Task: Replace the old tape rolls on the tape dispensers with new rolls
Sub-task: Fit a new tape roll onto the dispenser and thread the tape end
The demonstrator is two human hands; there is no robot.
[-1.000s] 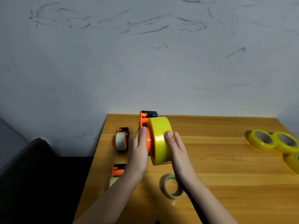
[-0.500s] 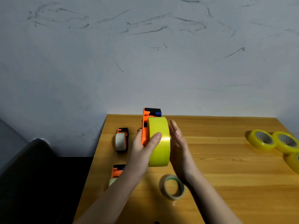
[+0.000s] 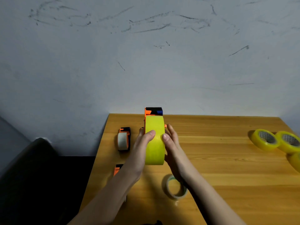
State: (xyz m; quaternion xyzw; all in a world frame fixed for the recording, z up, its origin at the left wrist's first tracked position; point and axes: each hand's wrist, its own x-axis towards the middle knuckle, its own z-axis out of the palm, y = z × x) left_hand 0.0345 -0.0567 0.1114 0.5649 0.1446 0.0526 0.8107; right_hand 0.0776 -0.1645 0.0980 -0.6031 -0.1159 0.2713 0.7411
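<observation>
Three dispensers; four yellow rolls; one spent roll.

Single head view, worn on your head, facing forward and down over wooden table toward scuffed wall. Your left hand and right hand sit close, low centre of frame (forearms enter from bottom edge). Table's far edge beyond hands; dark chair left of left hand.
</observation>
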